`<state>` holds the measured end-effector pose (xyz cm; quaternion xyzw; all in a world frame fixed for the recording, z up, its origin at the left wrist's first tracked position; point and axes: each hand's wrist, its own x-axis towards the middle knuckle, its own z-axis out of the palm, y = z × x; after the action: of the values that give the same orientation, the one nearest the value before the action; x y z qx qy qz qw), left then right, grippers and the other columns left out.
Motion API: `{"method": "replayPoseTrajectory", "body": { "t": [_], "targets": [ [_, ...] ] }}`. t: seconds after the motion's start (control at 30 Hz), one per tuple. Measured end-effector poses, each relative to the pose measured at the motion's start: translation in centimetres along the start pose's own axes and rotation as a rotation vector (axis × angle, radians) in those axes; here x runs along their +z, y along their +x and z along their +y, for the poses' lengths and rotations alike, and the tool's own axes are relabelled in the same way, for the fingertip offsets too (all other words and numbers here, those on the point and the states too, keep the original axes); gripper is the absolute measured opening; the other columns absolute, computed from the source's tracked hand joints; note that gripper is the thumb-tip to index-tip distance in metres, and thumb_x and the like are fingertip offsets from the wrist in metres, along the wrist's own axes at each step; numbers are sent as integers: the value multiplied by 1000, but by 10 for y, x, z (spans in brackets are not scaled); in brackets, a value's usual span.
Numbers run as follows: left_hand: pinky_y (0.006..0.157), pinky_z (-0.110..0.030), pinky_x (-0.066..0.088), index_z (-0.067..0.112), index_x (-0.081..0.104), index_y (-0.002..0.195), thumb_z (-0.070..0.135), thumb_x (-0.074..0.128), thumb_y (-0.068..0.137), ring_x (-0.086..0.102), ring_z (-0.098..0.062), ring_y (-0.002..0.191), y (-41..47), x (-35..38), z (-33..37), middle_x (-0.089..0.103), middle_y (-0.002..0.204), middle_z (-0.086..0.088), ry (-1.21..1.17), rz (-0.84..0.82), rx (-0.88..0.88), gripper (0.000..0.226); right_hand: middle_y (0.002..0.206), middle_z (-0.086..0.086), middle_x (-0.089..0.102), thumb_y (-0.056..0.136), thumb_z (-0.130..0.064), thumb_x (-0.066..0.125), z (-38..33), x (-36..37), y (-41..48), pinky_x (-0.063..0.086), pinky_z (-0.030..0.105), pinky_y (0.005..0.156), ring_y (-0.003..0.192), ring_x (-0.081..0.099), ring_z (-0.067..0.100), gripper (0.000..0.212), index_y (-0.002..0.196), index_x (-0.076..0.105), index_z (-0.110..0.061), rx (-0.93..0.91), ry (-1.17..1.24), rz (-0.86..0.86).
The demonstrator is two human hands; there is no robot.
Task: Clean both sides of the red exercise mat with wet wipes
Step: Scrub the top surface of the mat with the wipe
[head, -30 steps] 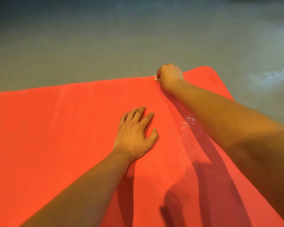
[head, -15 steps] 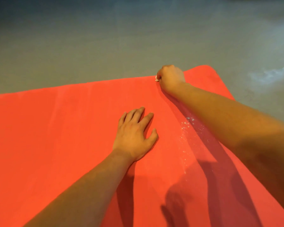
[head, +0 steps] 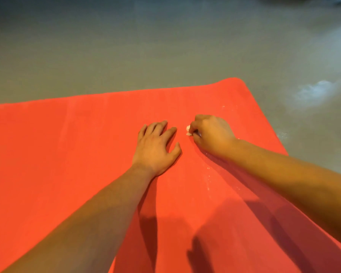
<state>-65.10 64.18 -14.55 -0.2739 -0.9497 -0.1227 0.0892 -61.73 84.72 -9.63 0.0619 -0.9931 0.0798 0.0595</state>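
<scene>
The red exercise mat [head: 67, 154] lies flat on the floor and fills the lower part of the view. My left hand [head: 156, 148] rests palm down on it with fingers spread. Just to its right, my right hand [head: 211, 134] is curled around a small white wet wipe [head: 188, 131], which peeks out at the fingertips and touches the mat. Small white specks [head: 208, 174] dot the mat below my right wrist.
Grey concrete floor [head: 146, 46] surrounds the mat beyond its far edge and its right edge. A pale whitish smear [head: 313, 91] marks the floor to the right of the mat's rounded far corner [head: 236, 81].
My right hand has pulled the wipe back from the mat's far edge toward me, stopping beside my left hand. My left hand stayed in place.
</scene>
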Motion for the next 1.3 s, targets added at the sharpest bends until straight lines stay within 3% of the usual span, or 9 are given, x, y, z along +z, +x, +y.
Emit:
{"method": "replayPoseTrajectory", "body": {
  "t": [0.2, 0.33, 0.63, 0.77, 1.03, 1.3],
  "targets": [
    [118, -53, 31, 35, 59, 141, 59, 49, 90, 44, -24, 139, 1, 2, 0, 52, 152, -1, 9, 17, -1, 58, 103, 0, 70, 85, -18, 62, 10, 2, 42, 42, 31, 68, 96, 66, 31, 25, 101, 78, -29, 49, -12, 9],
    [117, -51, 33, 33, 61, 140, 59, 49, 90, 46, -25, 137, 2, 2, -2, 53, 150, -2, 1, 28, 11, 57, 111, 4, 70, 84, -17, 62, 6, 6, 66, 49, 34, 76, 101, 66, 33, 27, 105, 77, -25, 143, -44, -12],
    [113, -47, 37, 35, 62, 138, 60, 49, 90, 48, -26, 135, 3, 3, -1, 56, 148, -1, 11, 25, -16, 56, 86, -5, 60, 89, -25, 61, -21, -11, -97, 50, 36, 63, 86, 63, 24, 13, 93, 73, -27, -107, 59, -12],
    [109, -47, 42, 33, 61, 140, 57, 47, 92, 48, -26, 136, 2, 1, 3, 56, 149, -2, 43, -6, -25, 56, 85, -5, 58, 90, -23, 65, -32, -16, -149, 51, 37, 60, 84, 60, 23, 6, 93, 70, -26, -215, 50, -69],
    [112, -47, 44, 22, 42, 157, 43, 38, 106, 39, -31, 146, 7, -15, 23, 39, 163, -11, 175, -257, -44, 55, 105, 5, 65, 92, -18, 57, -34, -20, -69, 40, 33, 68, 98, 64, 32, 24, 108, 74, -19, 16, -67, -121],
    [107, -48, 48, 21, 49, 152, 37, 42, 105, 48, -34, 136, -44, -37, 40, 48, 153, -12, 140, -327, -24, 50, 95, 4, 61, 90, -24, 56, -65, -28, -194, 49, 39, 67, 93, 62, 30, 16, 94, 71, -18, -138, 75, -176]
  ]
}}
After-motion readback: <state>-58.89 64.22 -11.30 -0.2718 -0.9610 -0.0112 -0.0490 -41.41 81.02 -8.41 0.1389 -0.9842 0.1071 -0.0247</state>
